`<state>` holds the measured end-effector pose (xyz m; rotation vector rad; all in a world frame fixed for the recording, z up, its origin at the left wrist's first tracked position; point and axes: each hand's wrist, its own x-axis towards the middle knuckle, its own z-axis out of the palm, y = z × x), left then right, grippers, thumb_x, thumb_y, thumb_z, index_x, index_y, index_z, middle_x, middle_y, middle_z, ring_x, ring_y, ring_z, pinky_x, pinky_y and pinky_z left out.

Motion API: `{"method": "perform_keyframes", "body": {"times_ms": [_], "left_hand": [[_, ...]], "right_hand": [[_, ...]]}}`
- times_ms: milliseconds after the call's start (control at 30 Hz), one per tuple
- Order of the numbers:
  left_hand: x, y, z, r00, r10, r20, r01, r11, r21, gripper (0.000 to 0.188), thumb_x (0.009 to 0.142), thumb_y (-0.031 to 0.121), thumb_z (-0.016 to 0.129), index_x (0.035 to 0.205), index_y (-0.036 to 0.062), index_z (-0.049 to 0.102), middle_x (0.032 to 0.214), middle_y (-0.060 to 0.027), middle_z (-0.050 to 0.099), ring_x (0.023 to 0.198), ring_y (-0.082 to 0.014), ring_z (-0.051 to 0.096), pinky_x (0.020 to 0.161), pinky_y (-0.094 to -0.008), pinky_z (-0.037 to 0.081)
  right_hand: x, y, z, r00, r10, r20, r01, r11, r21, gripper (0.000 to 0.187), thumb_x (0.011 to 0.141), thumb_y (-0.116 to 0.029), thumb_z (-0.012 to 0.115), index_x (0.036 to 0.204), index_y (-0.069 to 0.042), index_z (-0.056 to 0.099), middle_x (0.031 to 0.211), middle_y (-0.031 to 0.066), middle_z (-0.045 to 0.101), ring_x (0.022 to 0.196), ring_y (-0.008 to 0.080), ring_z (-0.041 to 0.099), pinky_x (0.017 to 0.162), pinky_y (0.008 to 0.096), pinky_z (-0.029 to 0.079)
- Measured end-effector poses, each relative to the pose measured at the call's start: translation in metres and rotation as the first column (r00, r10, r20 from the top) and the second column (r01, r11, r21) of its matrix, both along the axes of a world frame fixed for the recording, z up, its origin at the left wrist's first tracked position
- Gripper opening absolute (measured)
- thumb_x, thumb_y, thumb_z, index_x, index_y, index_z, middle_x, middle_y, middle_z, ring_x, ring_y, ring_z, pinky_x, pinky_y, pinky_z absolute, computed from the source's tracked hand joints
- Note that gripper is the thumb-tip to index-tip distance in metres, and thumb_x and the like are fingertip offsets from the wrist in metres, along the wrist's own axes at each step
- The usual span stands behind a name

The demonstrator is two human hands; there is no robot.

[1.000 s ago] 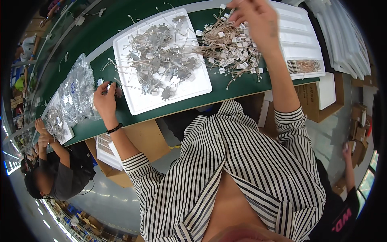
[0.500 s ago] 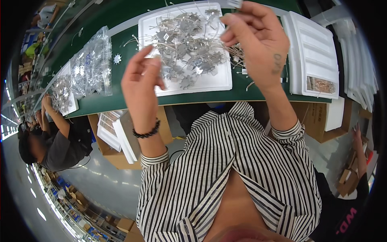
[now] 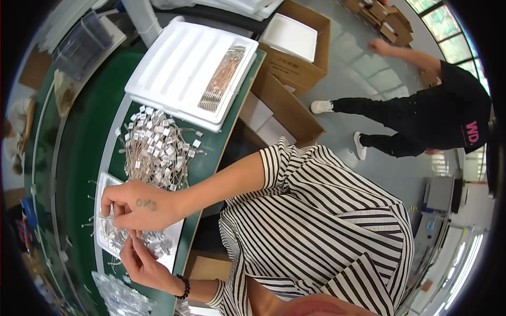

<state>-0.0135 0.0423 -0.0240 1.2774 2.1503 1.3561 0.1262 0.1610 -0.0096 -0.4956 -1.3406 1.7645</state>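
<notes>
My right hand (image 3: 145,204) is over a white foam tray (image 3: 173,239), its fingers bent and pinched together. Just below it in the picture, my left hand (image 3: 145,267) has thumb and fingers closed, its tips nearly meeting those of the right hand. Whatever lies between the fingertips is too small and too covered to make out. Grey metal star-shaped pieces (image 3: 158,245) with thin wires are heaped in the tray, partly hidden by both hands. Beside my right hand lies a large bundle of wires with white tags (image 3: 153,152) on the green table (image 3: 87,152).
Stacked white foam trays (image 3: 168,63) stand past the wires, with a row of copper-coloured parts (image 3: 224,79) in one slot. Cardboard boxes (image 3: 295,63) sit beside the table. A clear plastic bag (image 3: 121,297) lies near the tray. A person in black (image 3: 416,113) walks on the floor.
The view has swung to the right, bringing the wire bundle, stacked trays and walking person into fuller sight. My hands, apart before, have come together over the tray.
</notes>
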Motion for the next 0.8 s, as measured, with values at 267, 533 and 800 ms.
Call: {"method": "perform_keyframes", "body": {"times_ms": [267, 533, 800], "left_hand": [[-0.010, -0.011, 0.020, 0.917, -0.169, -0.362, 0.169, 0.985, -0.030, 0.011, 0.088, -0.002, 0.067, 0.098, -0.0017, 0.072, 0.082, -0.0045, 0.062, 0.068, -0.0165, 0.049, 0.059, -0.0274, 0.040], [-0.002, -0.015, 0.044, 0.973, 0.040, 0.225, -0.027, 0.998, -0.057, 0.008, 0.084, -0.003, 0.074, 0.092, -0.0025, 0.076, 0.084, -0.0050, 0.064, 0.064, -0.0103, 0.050, 0.056, -0.0220, 0.040], [-0.013, -0.030, 0.028, 0.749, 0.087, 0.657, -0.193, 0.977, 0.090, 0.029, 0.095, 0.000, 0.066, 0.123, -0.0061, 0.067, 0.103, -0.0108, 0.067, 0.075, -0.0149, 0.066, 0.067, -0.0225, 0.056]], "right_hand": [[-0.022, -0.001, -0.024, 0.948, -0.316, -0.026, 0.172, 0.446, 0.878, 0.022, 0.084, -0.009, 0.067, 0.104, -0.006, 0.060, 0.089, 0.0066, 0.064, 0.075, 0.0255, 0.058, 0.079, 0.0377, 0.048], [0.002, -0.006, -0.009, 0.920, -0.024, 0.390, -0.240, 0.753, 0.613, 0.006, 0.094, -0.009, 0.067, 0.098, -0.004, 0.069, 0.074, 0.0023, 0.065, 0.059, 0.0139, 0.052, 0.059, 0.0272, 0.042], [-0.007, -0.016, -0.004, 0.979, -0.130, 0.156, 0.044, 0.887, 0.460, 0.009, 0.091, 0.000, 0.070, 0.100, 0.000, 0.071, 0.066, -0.0044, 0.056, 0.053, 0.0038, 0.036, 0.048, 0.0184, 0.029]]}}
